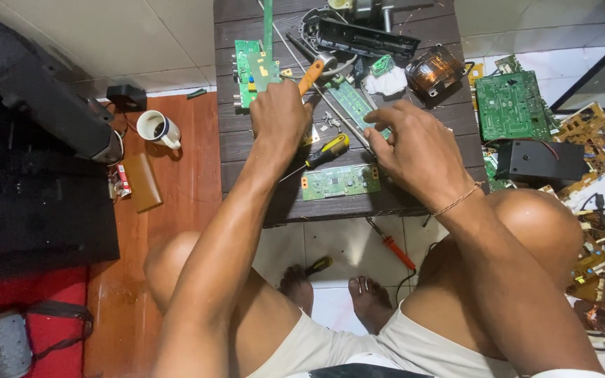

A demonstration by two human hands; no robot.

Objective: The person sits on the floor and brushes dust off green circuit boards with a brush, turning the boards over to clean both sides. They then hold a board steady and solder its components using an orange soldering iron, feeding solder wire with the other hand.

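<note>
Left hand (279,112) fisted around orange-handled tool (311,75), on table (246,150) at 12 o'clock. Right hand (414,150) fingers curled, seemingly pinching thin rod (337,112). Yellow-black screwdriver (325,151) between hands; green circuit board (340,181) at 6 o'clock from it.

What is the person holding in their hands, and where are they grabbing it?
The left hand grips an orange-handled tool low on its handle. The right hand pinches a thin metal rod near its lower end, over the dark wooden table.
</note>
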